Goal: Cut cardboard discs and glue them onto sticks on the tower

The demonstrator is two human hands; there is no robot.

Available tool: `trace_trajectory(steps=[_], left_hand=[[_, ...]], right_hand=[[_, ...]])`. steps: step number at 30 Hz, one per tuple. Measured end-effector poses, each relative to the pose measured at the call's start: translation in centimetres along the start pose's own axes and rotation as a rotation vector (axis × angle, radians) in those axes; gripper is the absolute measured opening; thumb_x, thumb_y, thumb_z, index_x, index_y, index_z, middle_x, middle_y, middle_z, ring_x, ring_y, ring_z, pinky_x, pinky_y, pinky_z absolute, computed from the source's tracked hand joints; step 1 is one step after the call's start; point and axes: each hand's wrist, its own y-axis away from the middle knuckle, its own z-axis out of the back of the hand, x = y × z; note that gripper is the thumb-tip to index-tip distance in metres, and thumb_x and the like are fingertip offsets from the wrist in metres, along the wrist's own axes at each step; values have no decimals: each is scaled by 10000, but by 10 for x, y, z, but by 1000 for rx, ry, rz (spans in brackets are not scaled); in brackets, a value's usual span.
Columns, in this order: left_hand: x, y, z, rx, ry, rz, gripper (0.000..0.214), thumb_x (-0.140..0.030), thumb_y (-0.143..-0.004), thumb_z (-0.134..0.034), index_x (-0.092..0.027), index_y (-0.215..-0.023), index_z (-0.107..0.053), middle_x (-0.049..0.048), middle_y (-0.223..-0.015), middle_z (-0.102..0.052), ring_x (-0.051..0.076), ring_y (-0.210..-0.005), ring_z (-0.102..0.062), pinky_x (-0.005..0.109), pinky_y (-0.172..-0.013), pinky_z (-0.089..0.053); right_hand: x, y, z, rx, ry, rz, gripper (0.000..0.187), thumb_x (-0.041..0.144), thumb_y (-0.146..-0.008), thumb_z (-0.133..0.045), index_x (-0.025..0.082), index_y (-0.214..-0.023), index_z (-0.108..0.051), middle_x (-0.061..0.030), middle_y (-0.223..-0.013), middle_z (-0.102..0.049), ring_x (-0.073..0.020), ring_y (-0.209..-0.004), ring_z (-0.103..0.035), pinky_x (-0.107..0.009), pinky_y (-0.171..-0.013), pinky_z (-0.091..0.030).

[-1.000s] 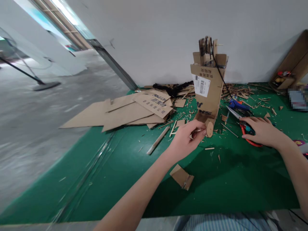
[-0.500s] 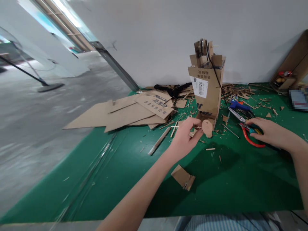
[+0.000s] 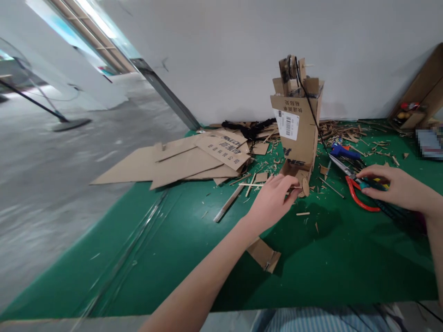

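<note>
My left hand (image 3: 275, 198) is closed, thumb and fingers pinched round a thin wooden stick (image 3: 252, 185) that shows on either side of it. At the stick's right end sits a small round cardboard disc (image 3: 305, 186), turned nearly edge-on. Just behind stands a tall cardboard box (image 3: 301, 131) with a low opening at its foot and a wheel-like part on top. My right hand (image 3: 392, 186) curls over a tool with teal and yellow handles (image 3: 363, 184), mostly hidden by the fingers. Scissors with red handles (image 3: 360, 198) lie beside and partly under that hand.
Flat cardboard sheets (image 3: 187, 166) are stacked at left. A blue glue gun (image 3: 344, 151) lies behind the scissors. Cardboard scraps and slivers litter the green table (image 3: 155, 263). A folded cardboard piece (image 3: 265, 254) is near the front; a wall rises behind.
My left hand has shifted slightly right and turned, so the disc now shows edge-on, closer to the box's foot. My right hand has moved slightly right over the tools.
</note>
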Motion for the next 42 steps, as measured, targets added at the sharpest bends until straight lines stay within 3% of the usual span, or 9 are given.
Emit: trace_trajectory(steps=[7, 14, 18, 23, 26, 30, 33, 37, 42], left_hand=[[-3, 2, -9, 65, -17, -68, 114, -239, -1008, -480, -189, -972, -576, 51, -892, -702, 226, -858, -634, 346, -751, -456], [-6, 3, -14, 109, -32, -88, 155, -261, -1025, -460, -186, -962, -580, 48, -873, -702, 218, -851, -626, 342, -742, -448], [-7, 3, -16, 130, -23, -91, 144, -250, -1021, -470, -187, -955, -582, 44, -891, -714, 212, -854, -626, 345, -753, -448], [-6, 4, -17, 138, -21, -92, 134, -238, -1018, -475, -183, -965, -585, 49, -921, -728, 220, -882, -625, 352, -760, -452], [-6, 4, -17, 159, -25, -88, 148, -251, -1024, -469, -188, -979, -596, 53, -940, -735, 223, -901, -630, 354, -770, -452], [-6, 5, -18, 163, -41, -100, 134, -243, -1018, -488, -184, -988, -604, 54, -945, -738, 232, -918, -636, 360, -776, -452], [-6, 5, -20, 153, -48, -120, 128, -242, -1017, -492, -184, -996, -604, 53, -950, -738, 230, -926, -639, 360, -782, -455], [-6, 5, -21, 142, -47, -129, 159, -269, -1029, -475, -187, -986, -604, 48, -921, -733, 229, -913, -640, 359, -778, -464], [-7, 6, -18, 159, -60, -135, 178, -276, -1032, -460, -188, -998, -612, 60, -933, -730, 229, -915, -640, 362, -787, -467]], right_hand=[[-39, -15, -21, -118, 376, -154, 385, 393, -903, -524, 214, -1205, -682, -110, -1285, -684, -336, -1117, -666, -466, -932, -530], [-35, -23, -24, -217, 492, -284, 390, 388, -940, -478, 233, -1251, -654, -112, -1322, -661, -367, -1125, -635, -501, -854, -526], [-30, -24, -22, -402, 537, -431, 389, 334, -962, -450, 223, -1282, -640, -144, -1348, -638, -415, -1139, -599, -550, -837, -498], [-36, -30, -23, -531, 588, -337, 384, 269, -975, -444, 212, -1309, -623, -154, -1366, -620, -400, -1192, -557, -562, -945, -431], [-44, -34, -29, -446, 562, -371, 396, 253, -968, -438, 193, -1323, -603, -159, -1376, -607, -387, -1212, -558, -549, -979, -425], [-55, -37, -37, -258, 500, -499, 380, 235, -951, -430, 183, -1267, -633, -196, -1315, -629, -390, -1135, -626, -509, -856, -499], [-57, -39, -38, -231, 494, -548, 377, 262, -963, -420, 198, -1264, -638, -195, -1315, -635, -391, -1135, -641, -534, -874, -508], [-49, -46, -32, -245, 494, -456, 454, 282, -987, -358, 148, -1376, -550, -217, -1351, -620, -381, -1176, -629, -536, -959, -484], [-42, -54, -20, -110, 502, -455, 443, 303, -935, -429, 117, -1300, -598, -227, -1140, -698, -356, -986, -697, -438, -775, -528]])
